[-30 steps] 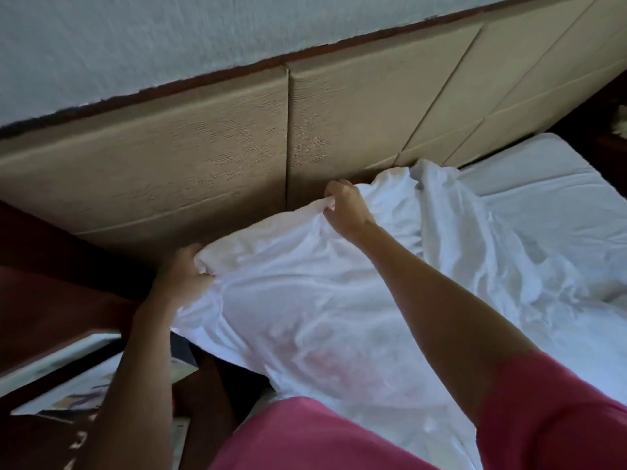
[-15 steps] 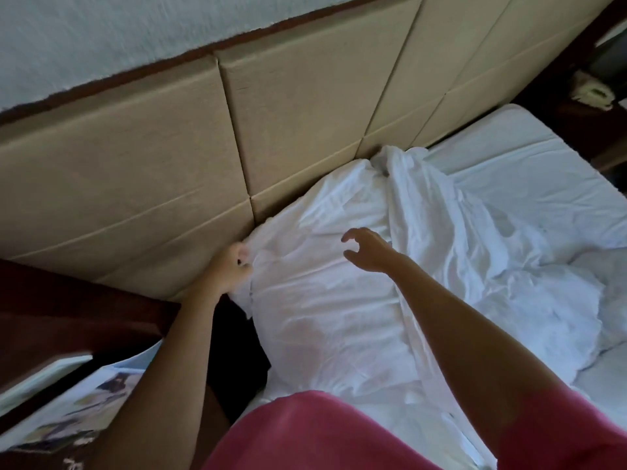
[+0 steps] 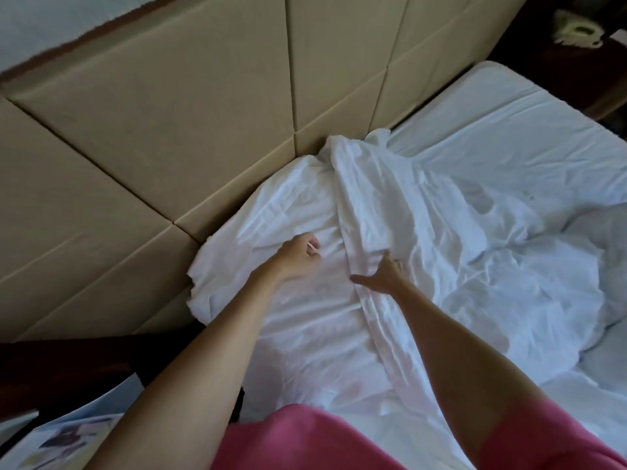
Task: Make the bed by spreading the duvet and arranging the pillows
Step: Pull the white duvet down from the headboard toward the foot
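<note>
Left hand (image 3: 298, 256): fingers curled, over the white duvet (image 3: 390, 252) near its head-end corner; whether it pinches the fabric cannot be told. Right hand (image 3: 381, 274): open, thumb spread, fingers pressed on a long fold of the duvet. Duvet lies crumpled over the mattress sheet (image 3: 509, 130), its top edge bunched against the beige headboard (image 3: 176, 130).
</note>
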`<action>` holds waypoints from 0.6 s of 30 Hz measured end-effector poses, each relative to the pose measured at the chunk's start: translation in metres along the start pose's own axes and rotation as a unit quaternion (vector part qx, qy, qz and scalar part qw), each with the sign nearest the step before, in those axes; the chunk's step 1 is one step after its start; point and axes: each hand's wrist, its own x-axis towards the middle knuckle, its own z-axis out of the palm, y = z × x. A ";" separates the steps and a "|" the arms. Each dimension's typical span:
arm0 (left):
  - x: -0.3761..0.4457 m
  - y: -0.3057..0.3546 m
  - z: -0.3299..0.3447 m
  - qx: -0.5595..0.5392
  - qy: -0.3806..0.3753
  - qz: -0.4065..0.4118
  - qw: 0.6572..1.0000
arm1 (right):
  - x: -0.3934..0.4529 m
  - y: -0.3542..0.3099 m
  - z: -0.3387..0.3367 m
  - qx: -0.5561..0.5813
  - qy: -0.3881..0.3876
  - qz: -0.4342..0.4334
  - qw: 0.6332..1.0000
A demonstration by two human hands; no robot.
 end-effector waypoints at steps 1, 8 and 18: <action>0.007 0.007 0.009 -0.014 -0.010 -0.012 1.000 | 0.010 0.007 0.008 0.012 0.000 0.008 1.000; 0.060 0.037 0.080 -0.146 -0.014 -0.104 0.984 | 0.063 0.041 0.027 0.056 0.129 -0.011 0.990; 0.092 0.063 0.152 -0.341 -0.062 -0.254 0.903 | 0.065 0.063 -0.018 0.129 0.045 -0.131 0.982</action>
